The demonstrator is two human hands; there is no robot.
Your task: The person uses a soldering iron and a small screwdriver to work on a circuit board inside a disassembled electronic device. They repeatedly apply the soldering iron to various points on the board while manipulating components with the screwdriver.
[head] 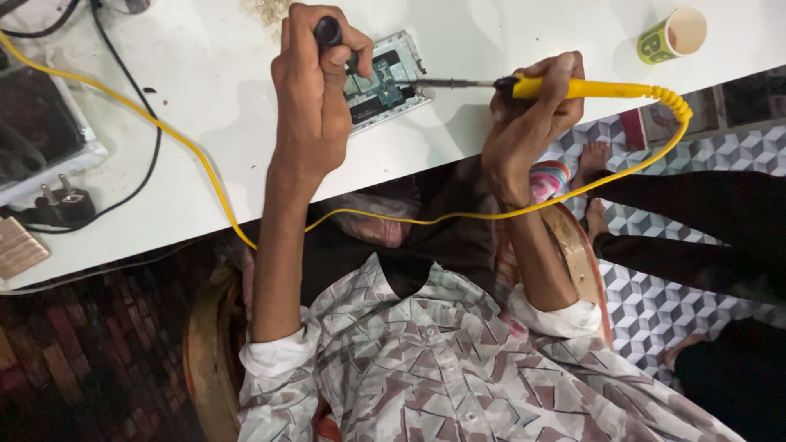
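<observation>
Patterned beige shirt [426, 368] nearest; beyond it, on the white surface [221, 123], an opened white-framed device with exposed green circuit board [385, 82], partly hidden by the left hand [315, 90], fingers closed on a black-handled tool [328, 31]; right hand [528, 115] grips a yellow-handled soldering iron [573, 87], tip at the board.

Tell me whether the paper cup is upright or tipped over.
Upright. The paper cup stands on the white table with its round mouth open to the camera, apart from both hands. Whether it holds anything, cannot tell.

Bright, even light on the white table [205, 123], soft shadows; dim lower-left corner, slightly soft focus.
</observation>
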